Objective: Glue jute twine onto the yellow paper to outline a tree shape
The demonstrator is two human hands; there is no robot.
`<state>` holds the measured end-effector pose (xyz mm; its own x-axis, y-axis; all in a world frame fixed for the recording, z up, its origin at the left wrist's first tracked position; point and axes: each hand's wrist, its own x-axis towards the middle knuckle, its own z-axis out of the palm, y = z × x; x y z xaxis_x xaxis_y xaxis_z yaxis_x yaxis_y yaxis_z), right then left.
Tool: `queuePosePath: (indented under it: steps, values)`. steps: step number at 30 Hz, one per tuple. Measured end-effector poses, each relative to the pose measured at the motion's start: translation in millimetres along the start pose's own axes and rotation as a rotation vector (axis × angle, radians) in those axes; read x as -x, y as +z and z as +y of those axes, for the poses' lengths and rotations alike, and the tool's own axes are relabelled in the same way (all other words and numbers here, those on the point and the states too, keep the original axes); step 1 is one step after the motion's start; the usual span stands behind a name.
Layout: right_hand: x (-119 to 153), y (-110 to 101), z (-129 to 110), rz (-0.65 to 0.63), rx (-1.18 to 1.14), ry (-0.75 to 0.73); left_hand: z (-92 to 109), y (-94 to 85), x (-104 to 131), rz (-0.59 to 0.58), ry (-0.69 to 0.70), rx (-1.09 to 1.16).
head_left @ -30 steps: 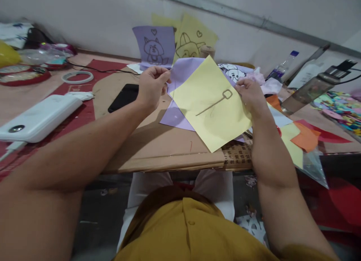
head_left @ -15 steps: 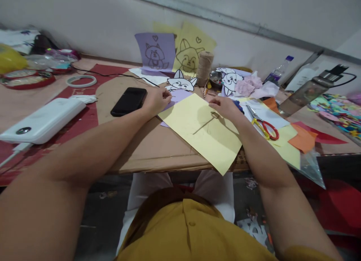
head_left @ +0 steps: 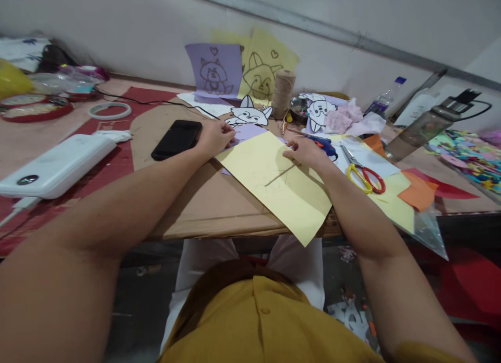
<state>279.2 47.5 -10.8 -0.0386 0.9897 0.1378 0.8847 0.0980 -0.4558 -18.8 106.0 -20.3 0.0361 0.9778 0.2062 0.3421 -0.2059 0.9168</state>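
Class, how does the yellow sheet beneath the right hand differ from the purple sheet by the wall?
The yellow sheet lies nearly flat; the purple sheet stands upright. The yellow sheet shows a straight brown line; the purple sheet shows an animal and a heart. Both bear brown linework.

Craft workspace; scissors (head_left: 357,167), twine (head_left: 283,94)

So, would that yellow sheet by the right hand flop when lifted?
The yellow sheet may bend but hold some shape: its corner reaches past the table edge without obvious droop. It's likely light, since it looks thin. It might slide easily, as its surface looks smooth.
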Motion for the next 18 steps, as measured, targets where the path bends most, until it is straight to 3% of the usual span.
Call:
queuePosePath:
  steps: [5, 8, 13, 18]
  values:
    - [2, -7, 1, -0.009, -0.181, 0.003, 2, -3.3, 0, -0.012, -0.034, 0.002]
    - [5, -22, 9, 0.010, -0.313, 0.041, -3, -4.1, -5, 0.060, 0.002, -0.010]
    - [1, -43, 26, 0.192, -0.490, 0.124, -7, -2.5, -8, 0.089, -0.112, 0.164]
    - [-12, -51, 46, 0.386, -0.651, 0.139, -4, -3.2, -5, 0.084, -0.122, 0.200]
